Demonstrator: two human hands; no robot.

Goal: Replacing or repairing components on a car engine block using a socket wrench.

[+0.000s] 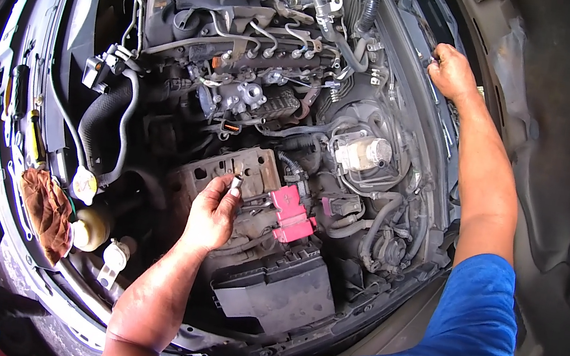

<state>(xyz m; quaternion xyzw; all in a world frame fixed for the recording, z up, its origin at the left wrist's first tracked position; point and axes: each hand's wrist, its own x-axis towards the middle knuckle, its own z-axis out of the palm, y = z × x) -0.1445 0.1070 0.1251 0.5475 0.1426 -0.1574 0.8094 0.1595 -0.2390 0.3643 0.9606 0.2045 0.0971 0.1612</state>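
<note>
My left hand (213, 213) is closed, pinching a small silvery metal cylinder (236, 184) between thumb and fingertips; it looks like a socket. Hand and cylinder hover over the rusty metal bracket (257, 166) in the engine bay, left of the pink plastic cover (292, 214). With the arm stretched far to the right, my right hand (455, 72) is at the ledge along the bay's right side. Its fingers are curled together, and whatever they may hold is hidden. Several thin metal tools (448, 133) lie on that ledge below the hand.
The engine (247, 38) fills the far middle. A black box (275, 288) sits near me, and a fluid reservoir (365, 153) stands at the right. Along the left front edge lie a crumpled brown rag (44, 214) and a yellow-handled screwdriver (36, 135). A thick hose (102, 119) curves nearby.
</note>
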